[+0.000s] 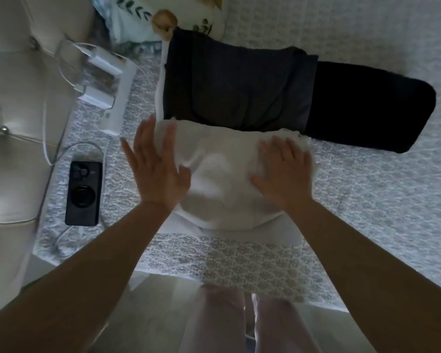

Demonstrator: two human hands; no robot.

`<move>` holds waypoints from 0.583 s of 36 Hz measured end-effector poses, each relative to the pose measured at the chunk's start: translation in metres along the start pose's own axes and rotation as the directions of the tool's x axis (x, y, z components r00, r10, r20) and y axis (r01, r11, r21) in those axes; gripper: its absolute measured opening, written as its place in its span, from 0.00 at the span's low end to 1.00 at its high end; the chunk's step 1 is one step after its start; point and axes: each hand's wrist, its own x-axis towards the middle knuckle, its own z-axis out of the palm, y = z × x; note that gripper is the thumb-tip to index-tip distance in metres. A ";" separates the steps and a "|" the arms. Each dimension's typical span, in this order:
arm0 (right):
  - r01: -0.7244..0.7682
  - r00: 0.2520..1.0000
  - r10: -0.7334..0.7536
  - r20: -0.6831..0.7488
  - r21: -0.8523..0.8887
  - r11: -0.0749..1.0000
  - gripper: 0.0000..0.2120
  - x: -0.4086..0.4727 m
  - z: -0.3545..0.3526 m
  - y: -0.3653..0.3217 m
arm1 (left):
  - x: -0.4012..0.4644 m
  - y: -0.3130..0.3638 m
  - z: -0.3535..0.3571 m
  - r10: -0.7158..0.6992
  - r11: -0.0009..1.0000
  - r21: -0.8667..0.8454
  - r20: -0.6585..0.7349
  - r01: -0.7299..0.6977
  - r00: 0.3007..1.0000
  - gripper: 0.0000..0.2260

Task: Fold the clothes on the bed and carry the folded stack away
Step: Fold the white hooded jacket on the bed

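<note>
White cloth, folded on the bed, lay under both flat, spread grips: left hand, right hand. Dark folded garments touched its far edge. A phone, chargers and cables lay left; no writing was legible.

White and dark clothes on a grey-and-white patterned bedspread

The garment nearest the bed's edge is plain white; behind it lies a dark charcoal garment, and beside that a black one. The bedspread carries a small repeating lace-like motif in pale grey on white. The pillow is white with dark green leaf sprigs and a tan-gold shape. The phone is black, the power strip and its chargers white, the tufted headboard cream.
</note>
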 end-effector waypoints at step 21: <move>-0.152 0.981 0.163 -0.108 0.104 0.983 0.34 -0.004 0.091 0.006 | -0.017 -0.043 0.107 -0.048 0.997 0.078 0.512 0.010 0.858 0.28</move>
